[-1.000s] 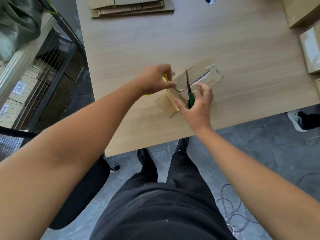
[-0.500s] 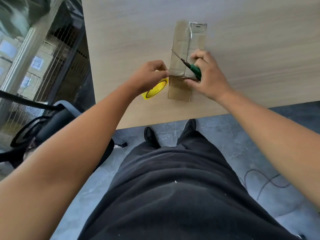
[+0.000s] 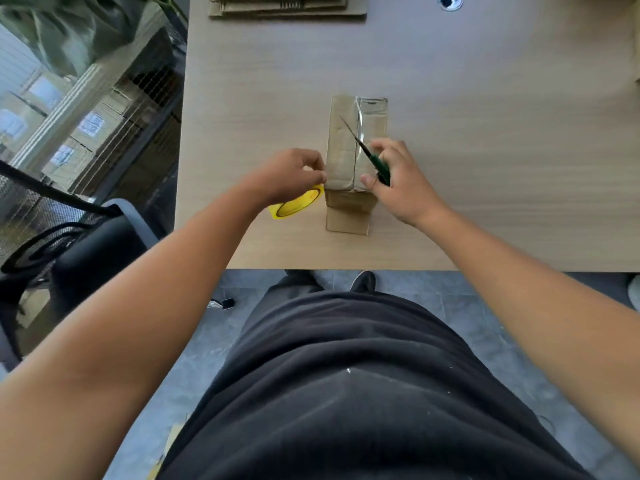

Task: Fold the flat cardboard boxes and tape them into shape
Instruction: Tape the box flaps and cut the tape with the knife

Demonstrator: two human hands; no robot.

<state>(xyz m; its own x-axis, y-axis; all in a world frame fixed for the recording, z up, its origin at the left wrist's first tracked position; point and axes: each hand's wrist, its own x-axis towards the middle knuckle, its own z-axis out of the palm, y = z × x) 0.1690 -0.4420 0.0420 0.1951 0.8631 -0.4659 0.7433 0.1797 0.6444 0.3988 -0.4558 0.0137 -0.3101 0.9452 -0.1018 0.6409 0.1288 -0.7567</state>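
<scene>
A small folded cardboard box (image 3: 341, 147) stands on the wooden table (image 3: 485, 150), with clear tape along its top seam and one flap lying flat toward me. My right hand (image 3: 394, 178) grips green-handled scissors (image 3: 375, 161) whose blades point up-left across the box top; its thumb touches the box's near right corner. My left hand (image 3: 294, 174) is at the box's left side, fingers curled, over a yellow tape roll (image 3: 298, 204) lying on the table. Whether it pinches the tape end is hidden.
A stack of flat cardboard boxes (image 3: 287, 6) lies at the table's far edge. A cable hole (image 3: 450, 1) is at the far right. A black mesh chair (image 3: 62, 233) stands left of the table, beside wire shelving with boxes.
The box was turned from slanted to lengthwise away from me, and the yellow tape roll came into view under my left hand. My view then pulled back; both hands stay at the box.
</scene>
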